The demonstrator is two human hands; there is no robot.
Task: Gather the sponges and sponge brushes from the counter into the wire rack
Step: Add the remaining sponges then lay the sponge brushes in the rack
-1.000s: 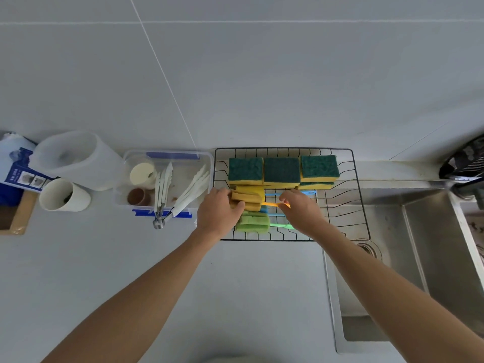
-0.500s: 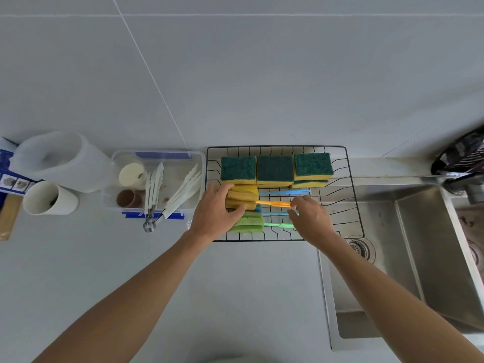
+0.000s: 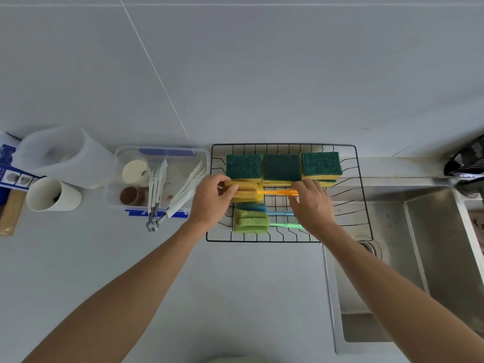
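A black wire rack point(image 3: 361, 195) sits on the counter beside the sink. Along its back lie three green-topped yellow sponges point(image 3: 281, 167) in a row. In front of them a yellow sponge brush point(image 3: 247, 193) with an orange handle point(image 3: 275, 192) lies across the rack. My left hand point(image 3: 212, 199) grips its yellow foam head, and my right hand point(image 3: 311, 203) holds the far end of its handle. Closer to me lie a blue sponge brush point(image 3: 252, 206) and a green sponge brush point(image 3: 250, 221), handles pointing right under my right hand.
Left of the rack stands a clear plastic box point(image 3: 162, 176) holding tongs, white utensils and small cups. Further left are a white jug point(image 3: 62, 155) and a white cup point(image 3: 49, 195). A steel sink point(image 3: 408, 258) lies to the right, with a dark faucet point(image 3: 466, 163) at its back.
Both hands have shifted the yellow sponge brush toward the back of the rack, up against the row of sponges. The blue and green brushes now lie uncovered in front.
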